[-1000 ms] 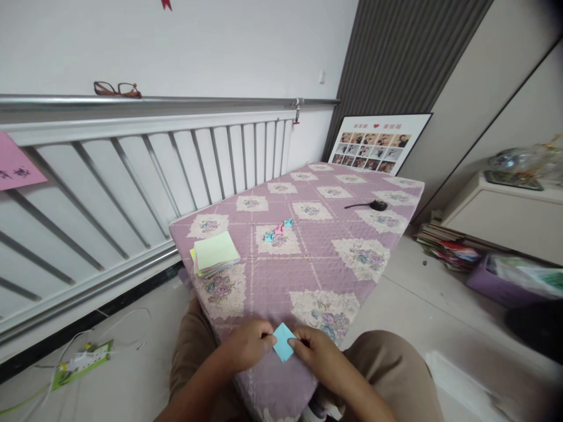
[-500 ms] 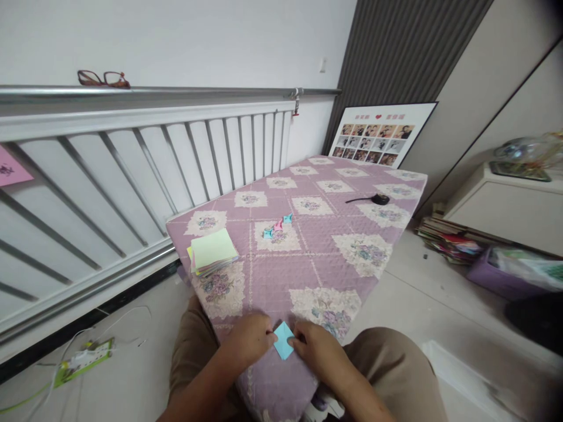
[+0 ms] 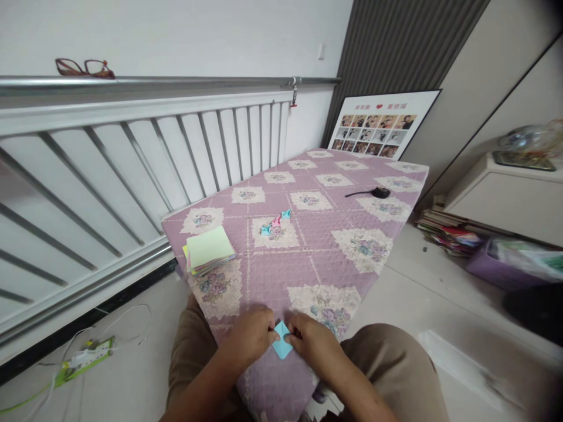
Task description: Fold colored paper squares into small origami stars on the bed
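Note:
A small blue folded paper (image 3: 282, 341), diamond-shaped with a centre crease, lies near the table's close edge. My left hand (image 3: 257, 334) pinches its left corner, and my right hand (image 3: 310, 337) pinches the right one. Farther in, a row of little folded pieces rests on the cloth: a blue one (image 3: 265, 230), a pink one (image 3: 276, 221) and another blue one (image 3: 285, 214). To their left sits a stack of square paper sheets (image 3: 211, 246) with pale green on top.
The table (image 3: 272, 281) wears a purple floral cloth. A black round object with a strap (image 3: 380, 192) lies at its far right. Glasses (image 3: 84, 68) rest on a pipe above the radiator (image 3: 127, 158). A power strip (image 3: 85, 360) is on the floor at left.
The view has shifted slightly. Both hands have closed in a little on the blue paper's side corners, covering more of them. The pink note at the left edge has left view.

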A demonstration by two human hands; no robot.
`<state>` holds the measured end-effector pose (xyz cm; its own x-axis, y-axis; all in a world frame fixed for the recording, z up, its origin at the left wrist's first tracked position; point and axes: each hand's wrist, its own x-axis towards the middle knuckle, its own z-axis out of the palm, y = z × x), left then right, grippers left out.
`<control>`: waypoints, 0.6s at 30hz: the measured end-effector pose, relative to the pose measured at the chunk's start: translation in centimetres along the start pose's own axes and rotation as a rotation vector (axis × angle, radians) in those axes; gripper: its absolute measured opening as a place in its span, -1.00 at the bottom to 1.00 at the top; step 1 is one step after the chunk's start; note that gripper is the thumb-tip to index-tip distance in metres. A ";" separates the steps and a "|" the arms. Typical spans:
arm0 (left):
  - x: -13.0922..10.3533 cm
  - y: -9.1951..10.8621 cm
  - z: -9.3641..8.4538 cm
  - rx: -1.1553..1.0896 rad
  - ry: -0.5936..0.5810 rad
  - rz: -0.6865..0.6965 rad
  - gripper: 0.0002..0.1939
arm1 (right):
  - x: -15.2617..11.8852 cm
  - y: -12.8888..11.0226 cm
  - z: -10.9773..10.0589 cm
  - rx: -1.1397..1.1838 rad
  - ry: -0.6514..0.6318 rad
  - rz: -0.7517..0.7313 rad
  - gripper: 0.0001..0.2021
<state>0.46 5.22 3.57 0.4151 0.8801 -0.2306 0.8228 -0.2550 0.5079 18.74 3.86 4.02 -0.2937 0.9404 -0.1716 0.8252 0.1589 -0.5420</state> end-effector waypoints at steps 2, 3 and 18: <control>0.0 0.2 0.1 0.005 0.017 0.012 -0.94 | 0.0 0.1 0.1 0.002 0.006 -0.006 -0.94; 0.0 0.3 0.1 0.008 0.026 0.020 -0.95 | 0.0 0.2 0.2 0.004 0.010 -0.011 -0.94; -1.1 -0.5 0.6 0.053 0.084 0.190 -0.91 | -0.1 1.0 1.0 0.016 0.026 -0.221 -0.88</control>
<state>-0.19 4.10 3.04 0.5326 0.8440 -0.0638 0.7529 -0.4380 0.4912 19.10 3.58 2.67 -0.4538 0.8907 -0.0260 0.7343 0.3573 -0.5772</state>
